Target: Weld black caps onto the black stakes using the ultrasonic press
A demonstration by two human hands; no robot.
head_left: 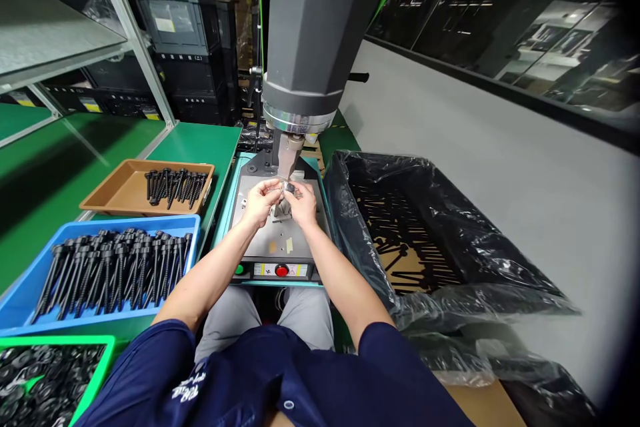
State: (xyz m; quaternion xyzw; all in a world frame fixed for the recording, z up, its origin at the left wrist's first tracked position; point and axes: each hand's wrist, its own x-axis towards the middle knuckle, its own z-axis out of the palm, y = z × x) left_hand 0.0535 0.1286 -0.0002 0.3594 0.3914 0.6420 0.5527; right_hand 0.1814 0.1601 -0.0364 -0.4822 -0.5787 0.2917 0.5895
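Observation:
Both hands meet just in front of the metal horn (pixel 289 155) of a grey press-like machine (pixel 310 27). My left hand (pixel 262 203) is closed in a pinch at the left side of a small dark part (pixel 289 187). From the right, my right hand (pixel 302 204) pinches the same part between thumb and fingers. Its exact kind is too small and covered to make out. Under the hands stands a metal fixture (pixel 281 211) on the machine's base plate (pixel 255 240).
A red button (pixel 282 270) and a green button (pixel 239 269) sit on the base's front. At left are a brown tray (pixel 120 183) and blue tray (pixel 65 230) of black threaded rods, plus a green bin (pixel 107 353) of black parts. A plastic-lined box (pixel 345 213) stands right.

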